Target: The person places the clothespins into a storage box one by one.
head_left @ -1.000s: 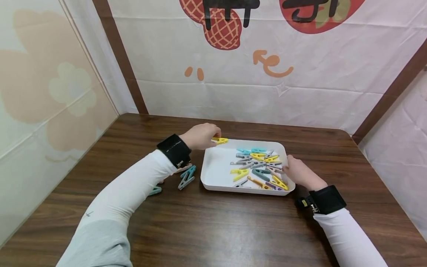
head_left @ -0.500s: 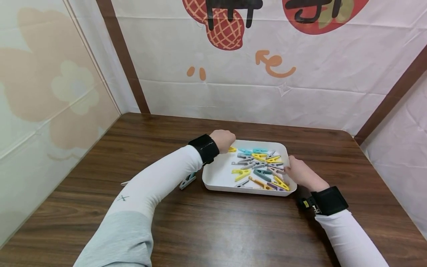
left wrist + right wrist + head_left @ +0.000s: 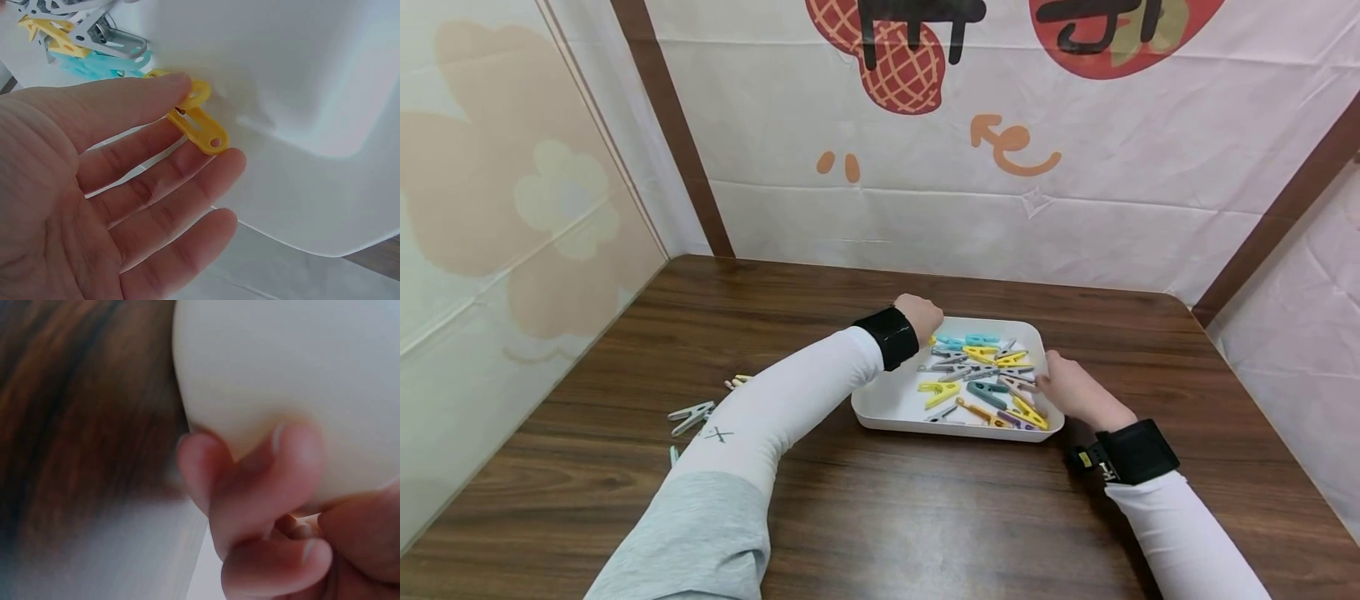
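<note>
Over the back left part of a white tray [image 3: 891,404], my left hand [image 3: 919,317] pinches a yellow clothespin [image 3: 206,132] between thumb and index finger. Its other fingers are spread, and the clothespin lies close to the tray floor in the left wrist view. Several clothespins in yellow, teal, grey and purple are heaped in the tray's right half, among them a light yellow clothespin [image 3: 940,392] and an orange clothespin [image 3: 981,411]. At the tray's right side my right hand [image 3: 1078,390] grips the rim, its fingers curled against the outer wall [image 3: 262,362].
On the brown wooden table [image 3: 910,517], a pale clothespin [image 3: 691,415] and a few others lie at left, partly covered by the left sleeve [image 3: 782,392]. A printed cloth [image 3: 775,217] hangs behind the table's far edge.
My left hand has moved right, from outside the tray's back left corner to over the tray, carrying the yellow clothespin. My right hand keeps its place at the rim.
</note>
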`<state>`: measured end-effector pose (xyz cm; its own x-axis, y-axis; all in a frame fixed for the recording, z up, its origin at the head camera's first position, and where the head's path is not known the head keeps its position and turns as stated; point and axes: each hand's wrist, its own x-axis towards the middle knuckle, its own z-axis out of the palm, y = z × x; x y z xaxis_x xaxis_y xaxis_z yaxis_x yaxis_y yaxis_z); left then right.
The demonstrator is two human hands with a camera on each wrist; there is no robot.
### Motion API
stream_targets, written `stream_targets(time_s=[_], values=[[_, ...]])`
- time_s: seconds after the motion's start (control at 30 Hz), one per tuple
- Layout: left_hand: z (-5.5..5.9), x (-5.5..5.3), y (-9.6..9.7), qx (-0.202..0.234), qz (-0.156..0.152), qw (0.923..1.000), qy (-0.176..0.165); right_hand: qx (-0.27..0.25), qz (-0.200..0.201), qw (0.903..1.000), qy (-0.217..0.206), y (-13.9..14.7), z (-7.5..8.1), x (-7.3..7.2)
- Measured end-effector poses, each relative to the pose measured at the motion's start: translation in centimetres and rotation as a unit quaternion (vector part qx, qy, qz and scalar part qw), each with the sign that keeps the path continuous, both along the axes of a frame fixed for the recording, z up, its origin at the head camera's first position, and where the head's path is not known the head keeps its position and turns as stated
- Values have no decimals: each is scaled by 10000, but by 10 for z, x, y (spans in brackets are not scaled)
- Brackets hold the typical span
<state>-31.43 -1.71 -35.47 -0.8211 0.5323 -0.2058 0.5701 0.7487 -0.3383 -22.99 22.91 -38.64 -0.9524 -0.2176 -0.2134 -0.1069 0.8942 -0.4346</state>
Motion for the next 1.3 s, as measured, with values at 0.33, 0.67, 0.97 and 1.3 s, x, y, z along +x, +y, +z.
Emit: stream_targets(time_s=[0.33,0.67,0.97,1.3], values=[[-8,-2,1,71,-136,9998,83,27,-41,10000,-3,1,-1,-2],[-3,0,-8,624,-205,9978,-101,34,-39,10000,35,1,-1,0],[33,33,-56,1704,-368,9844,-254,68,79,9998,154,-1,-2,-1],[47,71,-131,2999,102,9538,149,81,5,9999,129,-1,2,3]])
